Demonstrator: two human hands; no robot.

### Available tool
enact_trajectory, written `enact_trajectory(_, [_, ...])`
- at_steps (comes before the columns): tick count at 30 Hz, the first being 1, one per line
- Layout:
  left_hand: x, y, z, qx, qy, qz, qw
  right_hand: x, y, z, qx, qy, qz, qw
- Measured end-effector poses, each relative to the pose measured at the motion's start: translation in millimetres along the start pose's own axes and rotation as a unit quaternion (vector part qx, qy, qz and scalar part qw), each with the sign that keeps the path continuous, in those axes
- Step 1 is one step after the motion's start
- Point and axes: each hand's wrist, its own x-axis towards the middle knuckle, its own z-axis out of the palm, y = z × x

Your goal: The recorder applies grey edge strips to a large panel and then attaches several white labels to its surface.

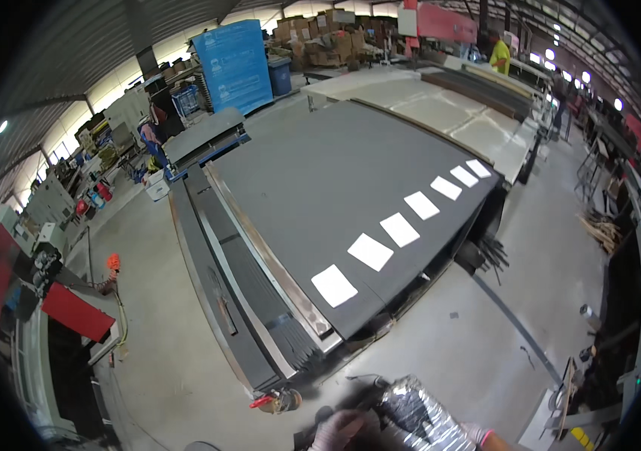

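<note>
I see the large flat bundle wrapped in shiny silver film [420,415] at the lower edge of my view, in front of the person's body and above the grey concrete floor [144,338]. The right hand [477,433], with a pinkish band at its wrist, is at the right side of this bundle and seems to touch it; its fingers are mostly hidden from me, so I cannot tell if they are closed. The left hand [338,431], which seems to have a pale covering, is to the left of the bundle, near a dark shape. It is blurred and cut by the edge, and I cannot tell if it is open or gripping something.

Beyond the hands I have the wide dark grey tabletop [305,173]. Seven white rectangular sheets [370,252] lie on it in one row along its right side, apart from each other. A long brownish metal rail [260,244] runs along its left side. A small object with a red part [264,401] is near the closest end of this machine. Further back I see a tall blue wrapped panel [232,66], with a blue bin [281,77] just beside it, and a person in a yellow top [500,55].
</note>
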Motion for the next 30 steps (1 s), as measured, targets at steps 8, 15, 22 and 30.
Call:
enact_trajectory(8, [100,65,-22,0.437,0.409,0.155,0.786,48,-17,-91,-0.068,0.047,-0.079,0.993])
enact_trajectory(15, [142,74,-66,0.326,0.425,0.252,0.806,33,-195,-107,0.3,0.463,-0.165,0.818])
enact_trajectory(22, [206,154,-78,0.441,0.317,0.229,0.808,21,-461,-91,0.398,0.21,-0.12,0.885])
enact_trajectory(30, [290,159,-26,0.604,-0.055,0.091,0.79,115,-487,-44,0.684,0.171,-0.145,0.694])
